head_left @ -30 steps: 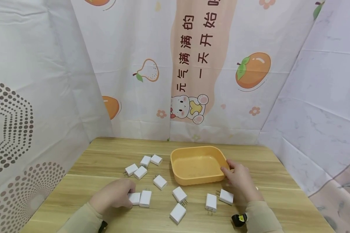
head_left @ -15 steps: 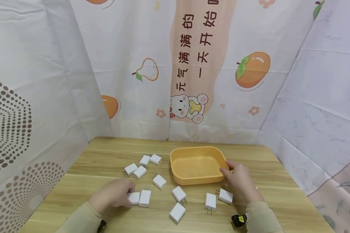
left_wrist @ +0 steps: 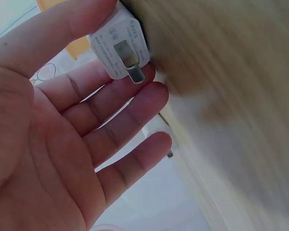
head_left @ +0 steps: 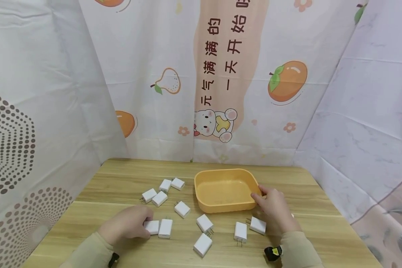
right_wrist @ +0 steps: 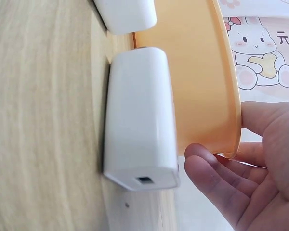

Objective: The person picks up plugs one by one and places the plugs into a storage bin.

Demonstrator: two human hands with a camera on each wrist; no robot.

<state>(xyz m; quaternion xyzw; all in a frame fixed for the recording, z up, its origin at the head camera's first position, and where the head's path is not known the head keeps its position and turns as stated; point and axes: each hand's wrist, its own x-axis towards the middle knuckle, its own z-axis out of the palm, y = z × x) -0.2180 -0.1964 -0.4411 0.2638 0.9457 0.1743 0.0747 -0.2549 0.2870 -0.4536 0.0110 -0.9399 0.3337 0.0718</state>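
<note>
And here's the left hand (head_left: 128, 223), pinching a white charger (head_left: 152, 227) low at the worktop (head_left: 174, 255), touching down or not, I can't tell, just beside a second charger (head_left: 165, 228). The orange tray (head_left: 221, 191) lies ahead and rightward of it, long axis side to side; the right hand (head_left: 274, 205), nearer, grips its right end!

bright light with soft shadows
</note>
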